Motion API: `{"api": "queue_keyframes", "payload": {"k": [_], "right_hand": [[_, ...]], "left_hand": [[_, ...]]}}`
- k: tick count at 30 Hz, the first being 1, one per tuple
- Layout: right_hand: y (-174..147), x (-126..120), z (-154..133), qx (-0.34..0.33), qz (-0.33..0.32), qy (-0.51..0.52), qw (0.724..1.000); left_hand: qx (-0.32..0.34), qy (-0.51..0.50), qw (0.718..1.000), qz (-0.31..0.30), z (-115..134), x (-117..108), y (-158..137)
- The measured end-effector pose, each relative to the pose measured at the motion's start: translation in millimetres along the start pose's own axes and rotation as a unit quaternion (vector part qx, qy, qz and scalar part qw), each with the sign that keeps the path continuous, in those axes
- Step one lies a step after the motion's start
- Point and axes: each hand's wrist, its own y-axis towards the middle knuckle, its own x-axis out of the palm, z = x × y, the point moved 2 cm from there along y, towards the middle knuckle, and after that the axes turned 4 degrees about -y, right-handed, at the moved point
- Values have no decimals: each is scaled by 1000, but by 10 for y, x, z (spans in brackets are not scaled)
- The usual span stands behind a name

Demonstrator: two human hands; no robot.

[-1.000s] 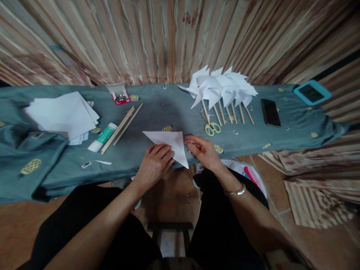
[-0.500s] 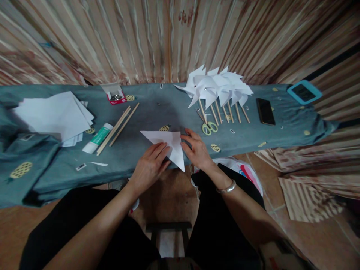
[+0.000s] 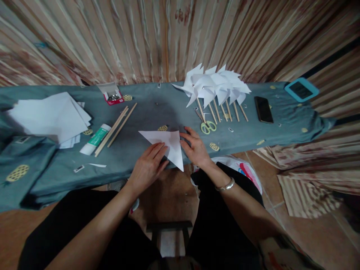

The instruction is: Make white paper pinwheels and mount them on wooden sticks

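A sheet of white paper (image 3: pixel 174 146), folded into a triangle, lies at the front edge of the cloth-covered table, its lower tip jutting past the edge. My left hand (image 3: pixel 149 163) rests on its left part with fingers stretched out flat, hiding some of the lower left edge. At the paper's right corner is my right hand (image 3: pixel 195 148), fingers apart and the tips at the upright edge. Green-handled scissors (image 3: pixel 207 126) lie beyond my right hand, their blades partly under the pinwheel sticks.
Several white paper pinwheels (image 3: pixel 216 86) on sticks lie at the back. To the left are loose wooden sticks (image 3: pixel 112 130), a glue stick (image 3: pixel 95 139), stacked paper (image 3: pixel 53 116) and an open red box of small metal pieces (image 3: pixel 114 97). A phone (image 3: pixel 263 109) and blue-framed device (image 3: pixel 302 90) lie right.
The view has shifted slightly, so the things on the table appear a little further left. Both hands keep nearly the same place on the folded paper.
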Motion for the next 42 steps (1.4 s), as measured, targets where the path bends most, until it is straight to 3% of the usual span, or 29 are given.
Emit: {"api": "queue_keyframes", "payload": {"k": [9, 14, 19, 22, 27, 36, 42], "right_hand": [[2, 22, -104, 29, 12, 170, 985], [-44, 30, -239, 56, 1, 151, 987], [-106, -92, -511, -21, 10, 86, 996], [-136, -122, -615, -59, -2, 98, 993], [-80, -142, -467, -54, -48, 176, 982], [-2, -337, -72, -116, -68, 110, 985], [-6, -394, -94, -25, -158, 261, 952]], "left_hand": [[-13, -35, 998, 40, -1, -16, 10], [-46, -70, 993, 80, -20, -97, 68], [-22, 26, 995, 96, 21, -218, 217], [10, 48, 995, 87, 48, -244, 316], [30, 37, 985, 167, -17, -310, 414], [-79, -110, 962, 236, -60, -572, 450], [-110, -205, 931, 280, -221, -563, 419]]}}
